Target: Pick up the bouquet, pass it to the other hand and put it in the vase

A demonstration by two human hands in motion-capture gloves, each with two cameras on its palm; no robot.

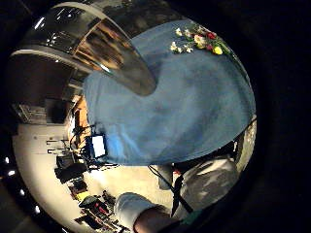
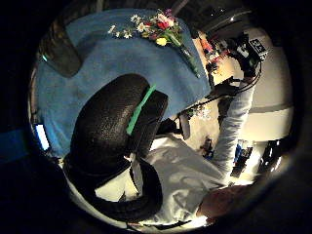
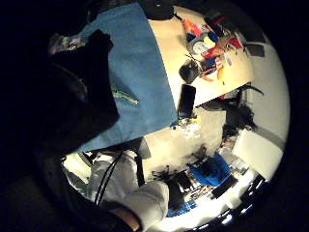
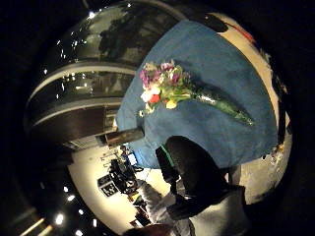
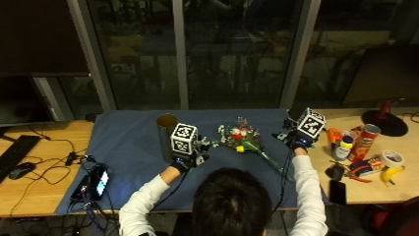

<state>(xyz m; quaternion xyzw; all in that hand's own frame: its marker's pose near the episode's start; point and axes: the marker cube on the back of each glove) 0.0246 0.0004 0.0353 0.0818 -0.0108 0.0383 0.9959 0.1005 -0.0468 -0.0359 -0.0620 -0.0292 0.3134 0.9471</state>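
At the centre of the frame, on the blue cloth (image 5: 131,147) over the desk (image 5: 39,189), the bouquet (image 5: 242,139) is seen lying unheld between the left hand (image 5: 185,158), fingers curled on nothing, and the right hand (image 5: 298,140), whose fingers cannot be judged, so pick-up, hand-over and placing in the vase (image 5: 166,136) are all judged outstanding.

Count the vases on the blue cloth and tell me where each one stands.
1. The vase stands upright on the blue cloth, just beyond the left hand and to the left of the bouquet. None other shows.
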